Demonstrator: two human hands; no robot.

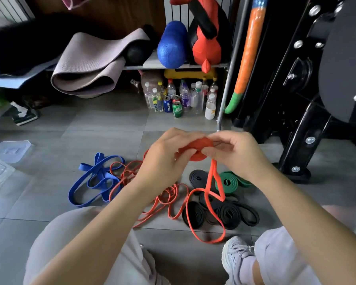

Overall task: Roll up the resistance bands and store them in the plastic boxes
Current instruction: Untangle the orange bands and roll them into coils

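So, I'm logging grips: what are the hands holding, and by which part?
Left hand and right hand both pinch the orange resistance band by its rolled-up coil, one from each side; its unrolled tail hangs down.

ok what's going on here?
A person sitting on the floor is rolling an orange band. The left hand and right hand both grip the coil, and its tail hangs down to the floor. Black rolls and a green roll lie finished in front. The blue band and other orange bands lie loose. The boxes sit off to the left.
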